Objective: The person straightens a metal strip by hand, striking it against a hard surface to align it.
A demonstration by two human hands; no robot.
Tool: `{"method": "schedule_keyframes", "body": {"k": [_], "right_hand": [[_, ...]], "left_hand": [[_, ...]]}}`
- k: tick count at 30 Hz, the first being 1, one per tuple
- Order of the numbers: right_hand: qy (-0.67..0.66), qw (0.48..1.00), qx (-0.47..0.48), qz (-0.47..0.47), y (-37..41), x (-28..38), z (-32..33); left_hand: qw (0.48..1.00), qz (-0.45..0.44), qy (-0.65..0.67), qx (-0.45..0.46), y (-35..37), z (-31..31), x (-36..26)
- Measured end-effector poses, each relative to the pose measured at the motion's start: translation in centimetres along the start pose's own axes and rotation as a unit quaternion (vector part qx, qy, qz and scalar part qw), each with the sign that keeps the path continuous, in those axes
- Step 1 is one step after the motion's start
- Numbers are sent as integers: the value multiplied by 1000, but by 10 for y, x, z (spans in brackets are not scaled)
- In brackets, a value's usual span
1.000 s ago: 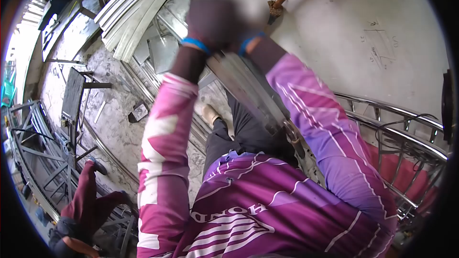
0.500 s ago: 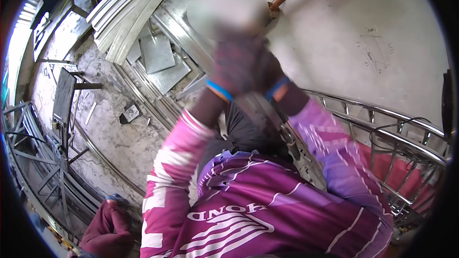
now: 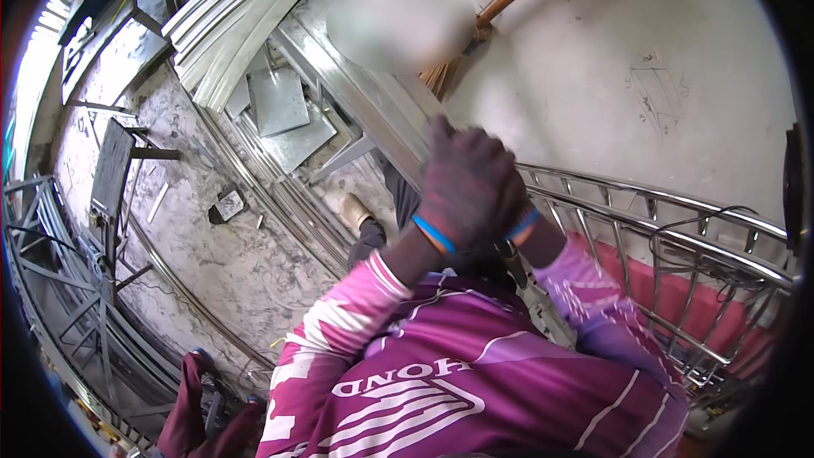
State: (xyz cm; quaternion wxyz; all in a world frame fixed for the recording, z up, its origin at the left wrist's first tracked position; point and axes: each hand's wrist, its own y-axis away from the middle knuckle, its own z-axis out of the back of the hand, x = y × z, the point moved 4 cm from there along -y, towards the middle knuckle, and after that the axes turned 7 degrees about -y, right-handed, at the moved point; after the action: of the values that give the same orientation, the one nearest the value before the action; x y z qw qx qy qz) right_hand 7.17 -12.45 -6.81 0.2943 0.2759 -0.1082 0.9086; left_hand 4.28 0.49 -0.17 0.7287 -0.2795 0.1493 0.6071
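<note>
My left hand (image 3: 462, 187), in a dark knitted glove with a reddish tint, is clasped around my right hand (image 3: 511, 195) in front of my chest. The right hand wears a similar dark glove and is partly covered by the left. A blue band (image 3: 433, 234) circles the left wrist, and another blue band (image 3: 522, 223) the right. No tool shows in the clasp; what lies between the palms is hidden. Just beyond the hands runs a long grey metal profile (image 3: 381, 114). A beige shoe (image 3: 354, 212) rests on the floor below.
To the right stands a chrome railing (image 3: 644, 216) with red material behind it. Metal sheets (image 3: 280, 102) and long strips (image 3: 246, 21) lie at upper left. A small bench (image 3: 112, 171) and metal frames (image 3: 64, 263) are left. Another person's maroon trousers (image 3: 191, 411) show below.
My joined hands have come down and closer to my body, slightly right, and are less smeared. The beige shoe has come into sight. The other person's legs have shifted.
</note>
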Motion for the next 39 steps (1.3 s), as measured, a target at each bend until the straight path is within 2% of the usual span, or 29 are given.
{"method": "schedule_keyframes", "body": {"k": [1, 2, 4, 5, 7, 9, 13, 15, 16, 17, 18, 19, 20, 21, 22, 23, 24, 25, 27, 28, 29, 31, 33, 35, 36, 37, 39], "right_hand": [[133, 991, 26, 3, 8, 11, 4], [136, 990, 26, 4, 10, 10, 4], [55, 998, -16, -2, 5, 3, 4], [54, 998, -16, 4, -16, 8, 6], [77, 991, -33, 100, -75, 18, 2], [145, 983, -7, 115, -143, 13, -15], [199, 972, 123, -23, -251, 34, -15], [195, 975, 98, -32, -266, 32, -15], [191, 977, 84, -37, -268, 30, -15], [193, 972, 120, -65, -253, 28, -18], [196, 965, 152, -88, -235, 25, -16], [182, 976, 116, 14, -207, -3, -35], [191, 972, 124, 57, -173, -11, -37], [109, 987, 36, 111, -120, 3, -8], [117, 979, -13, 168, -80, -7, -11], [230, 971, 39, 50, -46, -6, -14], [36, 995, 95, 3, -11, -18, -9], [37, 994, 98, 4, 8, -15, -5], [148, 983, 103, -22, 27, -12, 0], [69, 990, 105, -66, 19, -9, 2], [70, 990, 103, -64, 0, -5, -1], [151, 988, 39, 6, -60, 6, -8], [98, 983, 67, 140, -127, 16, -6], [137, 985, 88, 66, -209, -6, -41], [162, 977, 135, 24, -241, 18, -32], [188, 965, 180, -17, -262, 40, -15], [177, 971, 158, -21, -268, 35, -18]], "left_hand": [[1000, 2, 2, -4, 5, -2, -6], [999, 6, 23, -25, 8, -2, -10], [998, 1, 34, -52, 3, 5, -1], [998, 4, 30, -55, -3, 8, 17], [994, -9, -48, -97, -20, 18, 60], [992, -14, -39, -123, -42, 43, 114], [982, -72, -111, -136, -84, 71, 202], [971, -107, -155, -146, -92, 73, 212], [959, -131, -196, -156, -92, 74, 211], [960, -130, -196, -155, -85, 73, 194], [977, -70, -148, -134, -78, 65, 176], [989, -11, -96, -112, -69, 56, 153], [990, -5, -101, -102, -55, 43, 123], [990, 1, -106, -95, -42, 30, 91], [992, 7, -103, -68, -30, 18, 56], [991, -14, -89, -96, -14, 1, 31], [999, 5, -16, -32, -6, -1, 6], [999, 8, -15, -33, 1, -8, -8], [997, 19, 35, -64, 6, -16, -20], [998, 10, 33, -58, 3, -11, -13], [998, 9, 31, -59, -2, -8, 2], [996, -9, -46, -77, -15, 1, 42], [994, -12, -72, -81, -40, 36, 93], [988, -20, -87, -122, -66, 55, 162], [988, -32, -96, -120, -78, 70, 188], [986, -44, -105, -119, -86, 82, 201], [981, -37, -127, -140, -89, 84, 202]]}}
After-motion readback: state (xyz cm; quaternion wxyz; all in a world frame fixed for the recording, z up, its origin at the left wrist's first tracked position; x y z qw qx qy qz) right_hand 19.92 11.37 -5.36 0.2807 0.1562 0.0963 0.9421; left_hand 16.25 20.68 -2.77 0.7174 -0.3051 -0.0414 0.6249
